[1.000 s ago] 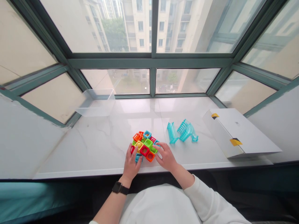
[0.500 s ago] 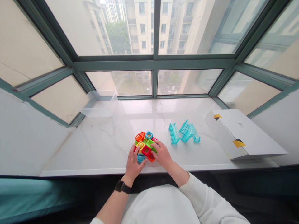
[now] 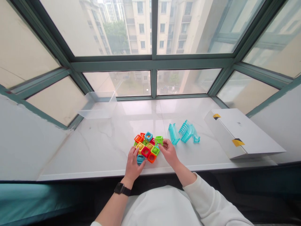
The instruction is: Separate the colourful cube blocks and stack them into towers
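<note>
A cluster of colourful hollow cube blocks [image 3: 146,151], in red, orange, yellow, green and blue, sits on the white marble-look ledge in front of me. My left hand [image 3: 133,163] grips its near left side, with the thumb by a blue block [image 3: 140,158] and the fingers by a yellow one. My right hand [image 3: 170,153] pinches a green cube block [image 3: 159,140] at the cluster's right edge, slightly above it. Whether that block still touches the others I cannot tell.
Several translucent turquoise track pieces [image 3: 185,131] lie to the right. Beyond them stands a white box [image 3: 244,131] with yellow-and-black tape. A clear plastic bin [image 3: 98,110] is at the back left. Windows enclose the ledge [image 3: 105,163].
My right hand has lifted a green cube block off the top of the cluster and moved it right. My left hand stays on the cluster. The view has shifted slightly.
</note>
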`<state>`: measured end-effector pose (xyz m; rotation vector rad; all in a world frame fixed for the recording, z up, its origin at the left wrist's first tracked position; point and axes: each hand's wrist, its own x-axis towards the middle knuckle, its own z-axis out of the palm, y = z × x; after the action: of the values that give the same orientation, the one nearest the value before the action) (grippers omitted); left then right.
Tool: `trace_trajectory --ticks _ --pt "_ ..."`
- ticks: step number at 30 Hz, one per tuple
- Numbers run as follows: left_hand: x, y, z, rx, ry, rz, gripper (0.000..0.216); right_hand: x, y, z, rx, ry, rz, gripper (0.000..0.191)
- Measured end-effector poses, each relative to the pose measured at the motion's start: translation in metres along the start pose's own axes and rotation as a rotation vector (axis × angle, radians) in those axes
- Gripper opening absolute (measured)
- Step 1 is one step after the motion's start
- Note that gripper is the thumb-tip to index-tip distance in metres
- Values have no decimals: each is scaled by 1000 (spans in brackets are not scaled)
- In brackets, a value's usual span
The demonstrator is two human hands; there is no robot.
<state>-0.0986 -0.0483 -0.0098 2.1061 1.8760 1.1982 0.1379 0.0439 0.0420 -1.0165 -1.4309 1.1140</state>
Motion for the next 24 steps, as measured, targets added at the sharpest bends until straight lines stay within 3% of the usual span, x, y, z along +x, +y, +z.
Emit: trace_trajectory --ticks 4,9,11,14,19,24 --pt "-1 -4 -2 -42 -15 -31 72 -4 -22 -28 155 -47 4 35" --pt "2 -1 -12 -106 21 -88 65 -23 -33 -71 198 31 65 37" --pt "9 15 -18 -98 112 -91 63 -32 -30 -84 236 67 119 39" --pt "24 58 -24 -207 217 -125 62 -44 -27 -95 289 75 168 43" --pt "56 140 -13 -545 -127 -35 58 -53 -42 -96 215 -26 145 44" --pt "73 173 10 -866 -320 -175 49 -53 -65 -87 116 -73 4 32"
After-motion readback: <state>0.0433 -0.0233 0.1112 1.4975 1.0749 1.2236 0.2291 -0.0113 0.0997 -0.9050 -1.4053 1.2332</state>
